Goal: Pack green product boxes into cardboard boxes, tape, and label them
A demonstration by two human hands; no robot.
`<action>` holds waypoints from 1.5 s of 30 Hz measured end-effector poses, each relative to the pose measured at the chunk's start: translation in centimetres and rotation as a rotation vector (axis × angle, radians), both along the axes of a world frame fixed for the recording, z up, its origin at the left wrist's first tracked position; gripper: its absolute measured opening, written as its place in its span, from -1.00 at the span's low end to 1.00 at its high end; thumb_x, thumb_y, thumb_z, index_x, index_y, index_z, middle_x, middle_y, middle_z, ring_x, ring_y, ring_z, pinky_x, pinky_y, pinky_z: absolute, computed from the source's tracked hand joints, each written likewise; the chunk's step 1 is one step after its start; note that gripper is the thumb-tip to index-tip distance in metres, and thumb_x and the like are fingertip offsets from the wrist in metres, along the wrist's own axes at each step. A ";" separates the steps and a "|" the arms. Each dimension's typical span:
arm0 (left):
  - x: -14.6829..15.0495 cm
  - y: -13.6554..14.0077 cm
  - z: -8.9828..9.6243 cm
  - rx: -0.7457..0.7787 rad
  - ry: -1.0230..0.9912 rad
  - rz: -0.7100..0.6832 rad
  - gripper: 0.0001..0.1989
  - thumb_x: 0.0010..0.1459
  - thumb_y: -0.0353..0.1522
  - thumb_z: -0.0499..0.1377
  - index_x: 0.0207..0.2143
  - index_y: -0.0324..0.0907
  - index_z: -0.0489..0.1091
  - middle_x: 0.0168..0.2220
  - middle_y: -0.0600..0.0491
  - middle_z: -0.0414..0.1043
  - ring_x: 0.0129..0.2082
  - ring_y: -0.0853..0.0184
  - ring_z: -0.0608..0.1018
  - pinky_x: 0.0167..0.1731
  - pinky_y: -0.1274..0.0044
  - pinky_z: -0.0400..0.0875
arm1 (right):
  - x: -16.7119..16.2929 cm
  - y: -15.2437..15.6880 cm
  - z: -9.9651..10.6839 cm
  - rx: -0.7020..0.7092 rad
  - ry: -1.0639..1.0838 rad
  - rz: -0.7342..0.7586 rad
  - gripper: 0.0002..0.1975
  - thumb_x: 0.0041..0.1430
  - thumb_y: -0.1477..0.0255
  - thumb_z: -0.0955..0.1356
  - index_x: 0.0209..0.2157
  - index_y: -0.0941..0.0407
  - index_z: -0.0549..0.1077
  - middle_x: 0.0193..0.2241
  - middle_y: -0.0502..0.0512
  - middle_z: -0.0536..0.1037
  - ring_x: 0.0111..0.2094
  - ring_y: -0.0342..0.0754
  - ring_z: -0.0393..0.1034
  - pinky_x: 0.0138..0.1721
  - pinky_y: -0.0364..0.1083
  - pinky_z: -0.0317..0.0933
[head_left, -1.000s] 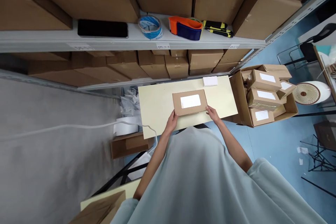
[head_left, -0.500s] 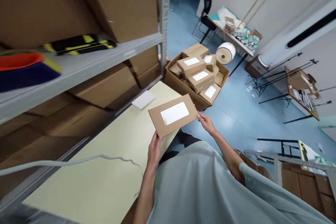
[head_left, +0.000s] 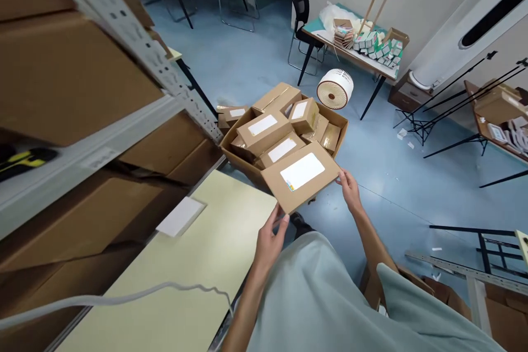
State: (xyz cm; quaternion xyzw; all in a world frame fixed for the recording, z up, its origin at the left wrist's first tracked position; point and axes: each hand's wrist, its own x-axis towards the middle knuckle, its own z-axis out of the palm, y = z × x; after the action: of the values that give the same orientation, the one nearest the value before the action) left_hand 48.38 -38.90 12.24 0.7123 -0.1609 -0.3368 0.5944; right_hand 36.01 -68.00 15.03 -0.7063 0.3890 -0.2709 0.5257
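A flat brown cardboard box (head_left: 272, 186) with a white label on top is held out in front of me between both hands. My left hand (head_left: 270, 236) grips its near left corner, thumb and fingers closed on the edge. At the right end, my right hand (head_left: 350, 190) pinches the other edge. Just beyond the held box stands a large open carton (head_left: 243, 164) full of labelled brown parcels (head_left: 264, 127), and the held box overlaps the carton's near side in view.
To my left is a pale worktop (head_left: 198, 264) bearing a white pad (head_left: 181, 216) and a grey cable (head_left: 124, 298). Shelving (head_left: 124, 113) with cartons rises beside it. Beyond the carton are a white fan (head_left: 336, 89) and a table (head_left: 307, 30) with goods.
My view has turned and moved closer to the large carton. The held box has come forward with both hands, from over the worktop's edge to the carton's near side.
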 end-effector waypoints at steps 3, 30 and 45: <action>0.4 -7.9 1.0 -0.042 0.023 -0.056 -0.20 0.39 0.11 0.29 0.54 0.02 0.36 0.39 -0.11 0.56 0.34 -0.04 0.64 0.30 0.19 0.62 | 1.0 -7.6 1.0 -0.122 0.022 -0.069 -0.26 0.44 -0.20 0.31 0.27 0.10 0.60 0.21 0.34 0.66 0.22 0.26 0.54 0.15 0.16 0.54; 1.8 -15.0 2.4 0.021 0.146 0.247 -0.54 0.27 0.14 0.37 -0.23 -0.04 0.59 0.05 -0.11 0.75 0.13 0.01 0.72 0.23 0.18 0.59 | 11.1 -16.8 -0.4 -0.068 0.015 0.421 -0.36 0.44 -0.15 0.37 0.14 0.09 0.69 0.16 0.36 0.73 0.22 0.30 0.63 0.29 0.30 0.51; -15.6 7.5 6.6 -0.279 -0.055 1.375 -0.46 0.25 0.18 0.39 -0.36 -0.09 0.50 -0.24 -0.03 0.69 -0.07 0.12 0.74 0.12 0.29 0.61 | 10.0 20.5 5.3 0.030 -0.048 1.648 -0.64 0.47 0.03 0.43 0.01 -0.05 0.74 0.04 0.21 0.79 0.12 0.23 0.70 0.15 0.22 0.60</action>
State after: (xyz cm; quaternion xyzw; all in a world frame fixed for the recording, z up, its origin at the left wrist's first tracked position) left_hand 32.77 -31.39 18.84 0.5779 0.2695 0.1575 0.7540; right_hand 45.98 -47.54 20.33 -0.7520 -0.2619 0.1922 0.5735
